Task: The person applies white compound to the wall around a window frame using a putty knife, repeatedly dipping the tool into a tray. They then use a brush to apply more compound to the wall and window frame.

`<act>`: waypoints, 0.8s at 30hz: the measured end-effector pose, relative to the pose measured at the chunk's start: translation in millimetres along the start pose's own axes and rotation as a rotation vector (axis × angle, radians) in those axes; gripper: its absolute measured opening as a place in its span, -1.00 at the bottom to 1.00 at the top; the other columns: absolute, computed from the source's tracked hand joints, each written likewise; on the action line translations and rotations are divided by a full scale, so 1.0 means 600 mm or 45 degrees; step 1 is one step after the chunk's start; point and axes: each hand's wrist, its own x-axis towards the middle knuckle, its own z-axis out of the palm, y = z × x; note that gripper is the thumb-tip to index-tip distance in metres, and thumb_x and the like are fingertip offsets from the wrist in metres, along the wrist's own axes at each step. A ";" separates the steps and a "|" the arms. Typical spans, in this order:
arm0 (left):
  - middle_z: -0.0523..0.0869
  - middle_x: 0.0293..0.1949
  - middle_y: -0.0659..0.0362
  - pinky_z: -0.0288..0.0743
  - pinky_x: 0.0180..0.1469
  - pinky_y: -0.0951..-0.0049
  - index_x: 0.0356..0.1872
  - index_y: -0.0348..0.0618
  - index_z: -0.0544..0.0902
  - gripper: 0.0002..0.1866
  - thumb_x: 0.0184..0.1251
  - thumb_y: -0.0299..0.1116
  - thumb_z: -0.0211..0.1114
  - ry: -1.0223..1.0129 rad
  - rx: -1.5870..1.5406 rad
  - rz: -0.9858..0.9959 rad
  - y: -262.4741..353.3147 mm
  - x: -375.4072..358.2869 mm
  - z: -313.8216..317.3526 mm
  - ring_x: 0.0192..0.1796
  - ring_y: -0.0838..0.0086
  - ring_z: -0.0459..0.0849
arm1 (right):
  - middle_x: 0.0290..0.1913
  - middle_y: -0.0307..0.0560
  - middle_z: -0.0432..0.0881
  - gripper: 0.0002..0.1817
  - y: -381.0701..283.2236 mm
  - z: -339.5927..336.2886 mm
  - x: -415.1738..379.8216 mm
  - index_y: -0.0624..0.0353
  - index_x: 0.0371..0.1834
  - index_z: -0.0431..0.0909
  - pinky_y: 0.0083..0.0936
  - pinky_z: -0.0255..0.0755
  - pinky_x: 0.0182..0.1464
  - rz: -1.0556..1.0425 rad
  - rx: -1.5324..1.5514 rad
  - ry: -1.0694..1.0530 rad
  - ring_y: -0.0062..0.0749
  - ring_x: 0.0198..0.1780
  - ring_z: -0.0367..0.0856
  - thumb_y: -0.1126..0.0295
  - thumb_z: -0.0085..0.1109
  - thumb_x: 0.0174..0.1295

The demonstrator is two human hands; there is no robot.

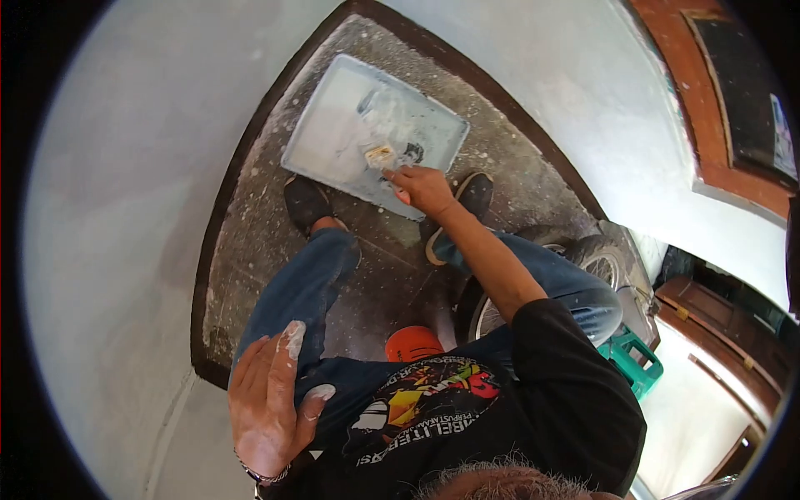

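A shallow grey-white tray (333, 112) lies on the floor between and beyond my feet, smeared with white paste. My right hand (423, 190) is closed around the handle of a brush (381, 157), whose pale, paste-covered head is over the lower middle of the tray. A dark smudge shows just right of the brush head. My left hand (275, 392) is raised near my left thigh, fingers apart and holding nothing. White paste coats its index fingertip and thumb tip.
An orange-red container (413, 342) stands between my legs. Spoked wheels (596, 260) and a green plastic object (633, 362) are at the right. Pale walls (150, 167) with a dark base strip enclose the speckled floor (508, 158). A wood-framed opening (708, 100) is at upper right.
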 end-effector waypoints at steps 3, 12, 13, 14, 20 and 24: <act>0.64 0.17 -0.22 0.44 0.28 -0.09 0.32 -0.40 0.43 -0.23 0.04 -0.37 0.50 -0.013 0.012 -0.038 0.002 -0.003 0.004 0.13 -0.14 0.65 | -0.33 -0.27 0.58 -0.49 -0.007 -0.022 -0.015 -0.18 0.22 0.59 -0.34 0.56 -0.33 0.060 0.083 0.092 -0.32 -0.33 0.65 0.36 0.30 0.13; 0.64 0.22 -0.18 0.35 0.37 -0.09 0.44 -0.26 0.33 -0.31 0.40 -0.13 0.31 -0.011 0.024 -0.055 -0.001 -0.012 0.017 0.26 -0.13 0.59 | -0.16 -0.21 0.71 -0.45 0.015 -0.092 -0.078 -0.14 0.26 0.59 -0.33 0.63 -0.20 0.147 0.215 0.285 -0.25 -0.18 0.74 0.38 0.32 0.11; 0.64 0.21 -0.17 0.36 0.36 -0.10 0.44 -0.26 0.33 -0.31 0.40 -0.13 0.30 -0.004 0.038 -0.049 0.000 -0.012 0.018 0.26 -0.13 0.59 | -0.09 -0.16 0.73 -0.46 0.027 -0.113 -0.088 -0.13 0.25 0.60 -0.33 0.64 -0.14 0.210 0.197 0.369 -0.21 -0.13 0.75 0.38 0.31 0.12; 0.65 0.20 -0.17 0.36 0.36 -0.10 0.44 -0.25 0.32 -0.31 0.41 -0.13 0.30 0.002 0.051 -0.043 0.001 -0.014 0.018 0.25 -0.14 0.59 | -0.02 -0.12 0.76 -0.47 0.043 -0.135 -0.100 -0.11 0.25 0.62 -0.32 0.65 -0.08 0.272 0.178 0.453 -0.18 -0.07 0.76 0.38 0.30 0.13; 0.65 0.19 -0.16 0.37 0.34 -0.13 0.45 -0.25 0.31 -0.32 0.42 -0.14 0.28 -0.019 0.040 -0.044 0.003 -0.011 0.019 0.24 -0.15 0.59 | -0.10 -0.06 0.74 -0.67 0.190 -0.269 -0.151 0.01 0.13 0.68 -0.29 0.63 -0.13 0.536 -0.293 0.660 -0.10 -0.14 0.75 0.25 0.21 0.33; 0.65 0.20 -0.17 0.38 0.34 -0.12 0.45 -0.24 0.31 -0.32 0.42 -0.13 0.28 -0.007 0.047 -0.018 0.005 -0.009 0.020 0.24 -0.15 0.60 | -0.21 -0.07 0.73 -0.72 0.230 -0.347 -0.144 0.03 0.07 0.69 -0.33 0.61 -0.21 0.579 -0.402 0.693 -0.11 -0.23 0.74 0.33 0.27 0.31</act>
